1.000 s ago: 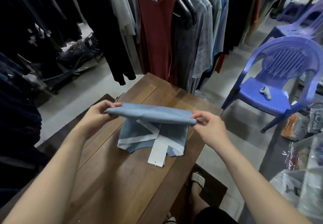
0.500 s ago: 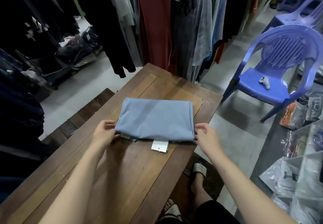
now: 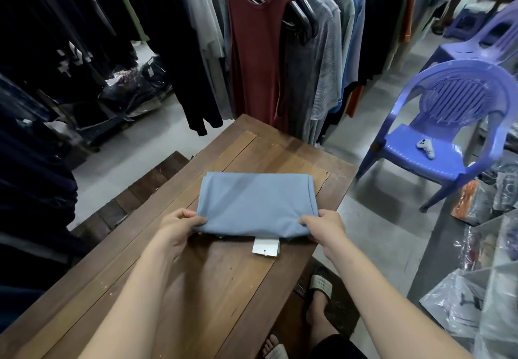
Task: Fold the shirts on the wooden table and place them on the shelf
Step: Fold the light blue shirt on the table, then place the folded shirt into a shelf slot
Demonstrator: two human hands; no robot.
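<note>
Shirt (image 3: pixel 256 204), light blue, folded to a flat rectangle, lies on the far half of the wooden table (image 3: pixel 224 288). Far edge straight, square to the planks. Right edge close to the table's right rim but inside it. A white tag (image 3: pixel 265 246) pokes out from under the near edge and lies flat on the wood.

Left hand (image 3: pixel 179 225) is at the near-left corner, thumb on top and fingers (image 3: pixel 193 214) curled at the fold, pinching the cloth. Right hand (image 3: pixel 325 225) is at the near-right corner, fingers (image 3: pixel 307 221) pinching the fold in the same way. Both forearms reach in from the near end.

Room on the table: bare planks between the tag and the person, and a narrower bare strip beyond the shirt's far edge. Far end of the table stands just beside the hanging garments (image 3: pixel 322 50), with a maroon sleeveless piece (image 3: pixel 258 58) nearest.

Left of the table, a lower dark plank bench (image 3: pixel 134 198) runs beside it, with grey floor beyond. On the right, open floor lies between the table and a purple plastic chair (image 3: pixel 448 123), which has a small white object (image 3: pixel 426 149) on its seat. Plastic-wrapped packs (image 3: pixel 476 246) crowd the right margin. A sandalled foot (image 3: pixel 319 285) shows at the table's right rim.
</note>
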